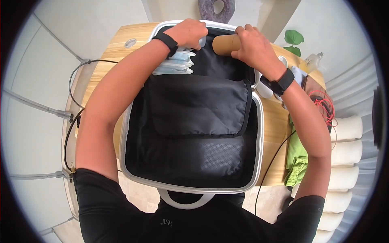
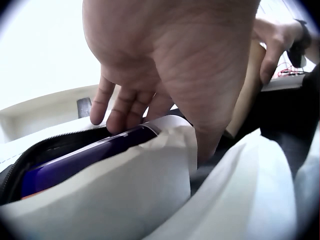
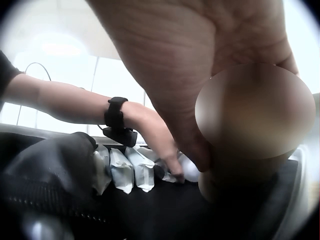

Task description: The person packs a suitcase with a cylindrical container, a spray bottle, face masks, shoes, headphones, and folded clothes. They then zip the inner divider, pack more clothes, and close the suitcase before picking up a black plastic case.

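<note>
My left hand reaches to the far side of an open suitcase. In the left wrist view its fingers and thumb lie either side of the pale end of a purple bottle along the wall. Several white-and-blue packs sit beside that hand, partly covering the bottle. My right hand grips a brown cardboard tube at the far right of the same half, thumb on the near side. The tube lies on its side over the black lining.
A black fabric flap lies across the middle of the suitcase. The wooden table carries green cloth, red cable and a yellowish bottle on the right. A purple ring-shaped object stands behind the suitcase.
</note>
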### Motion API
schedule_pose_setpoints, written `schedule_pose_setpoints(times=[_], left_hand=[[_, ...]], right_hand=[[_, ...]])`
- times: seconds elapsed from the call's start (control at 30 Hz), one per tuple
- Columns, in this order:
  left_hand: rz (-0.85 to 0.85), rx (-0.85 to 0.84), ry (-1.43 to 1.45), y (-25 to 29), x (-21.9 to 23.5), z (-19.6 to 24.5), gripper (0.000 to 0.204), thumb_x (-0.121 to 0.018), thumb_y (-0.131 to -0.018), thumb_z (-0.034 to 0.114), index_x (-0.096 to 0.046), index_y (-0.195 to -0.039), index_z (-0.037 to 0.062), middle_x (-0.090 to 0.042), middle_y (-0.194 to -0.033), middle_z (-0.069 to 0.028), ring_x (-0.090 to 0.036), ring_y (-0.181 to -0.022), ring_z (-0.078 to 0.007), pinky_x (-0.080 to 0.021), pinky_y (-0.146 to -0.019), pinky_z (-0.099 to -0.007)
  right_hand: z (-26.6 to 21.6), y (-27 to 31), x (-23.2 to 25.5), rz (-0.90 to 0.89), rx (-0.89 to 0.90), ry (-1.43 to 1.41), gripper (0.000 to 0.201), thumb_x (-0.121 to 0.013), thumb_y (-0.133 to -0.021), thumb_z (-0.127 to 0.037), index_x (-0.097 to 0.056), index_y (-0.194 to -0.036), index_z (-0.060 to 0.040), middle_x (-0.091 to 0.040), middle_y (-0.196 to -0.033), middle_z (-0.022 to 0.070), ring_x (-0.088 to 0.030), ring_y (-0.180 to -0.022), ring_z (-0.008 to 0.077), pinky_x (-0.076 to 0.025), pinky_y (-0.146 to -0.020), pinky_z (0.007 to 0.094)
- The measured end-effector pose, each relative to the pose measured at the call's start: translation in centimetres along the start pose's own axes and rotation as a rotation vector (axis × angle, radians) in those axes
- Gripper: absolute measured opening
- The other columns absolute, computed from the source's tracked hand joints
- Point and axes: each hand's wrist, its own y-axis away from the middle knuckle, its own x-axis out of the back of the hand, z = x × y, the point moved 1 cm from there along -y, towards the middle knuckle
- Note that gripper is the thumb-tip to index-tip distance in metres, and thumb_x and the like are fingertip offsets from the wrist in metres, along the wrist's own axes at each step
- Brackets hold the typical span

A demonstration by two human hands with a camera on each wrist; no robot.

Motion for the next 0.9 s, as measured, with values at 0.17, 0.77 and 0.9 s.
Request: schedule_pose_setpoints(times=[0.17, 0.77, 0.9], left_hand=[[0.176, 0.244, 0.34, 2.2, 1.0, -2.7, 0.044, -0.077, -0.083, 0.029, -0.067, -0.113, -0.0018, -0.072, -0.107, -0.0221, -0.069, -0.097, -0.0392, -0.054, -0.088, -0.0462], [0.873, 0.488, 0.814, 10.0, 6.7, -4.2, 0.032, -0.077, -0.09, 0.019, -0.064, -0.112, 0.0002, -0.071, -0.095, -0.0111, -0.068, -0.089, -0.0166, -0.055, -0.079, -0.0322], [0.885, 0.477, 0.859, 9.7, 6.2, -4.3, 0.031, -0.077, -0.091, 0.018, -0.064, -0.112, -0.0003, -0.071, -0.096, -0.0103, -0.068, -0.088, -0.0159, -0.055, -0.078, -0.0316]], right_hand=[[0.1, -0.4, -2.6, 0.082, 0.034, -0.07, 0.049, -0.085, -0.072, -0.019, -0.063, -0.108, 0.0067, -0.065, -0.107, 0.0254, -0.065, -0.105, 0.0403, -0.056, -0.09, 0.046], [-5.5, -8.8, -10.8, 0.08, 0.297, -0.612, 0.044, -0.075, -0.073, 0.007, -0.067, -0.116, -0.0001, -0.062, -0.118, 0.0182, -0.063, -0.11, 0.0383, -0.051, -0.1, 0.041], [-5.8, -8.7, -11.2, 0.135, 0.266, -0.684, 0.041, -0.073, -0.073, 0.008, -0.069, -0.113, -0.0011, -0.061, -0.119, 0.0182, -0.063, -0.109, 0.0365, -0.051, -0.096, 0.0416]])
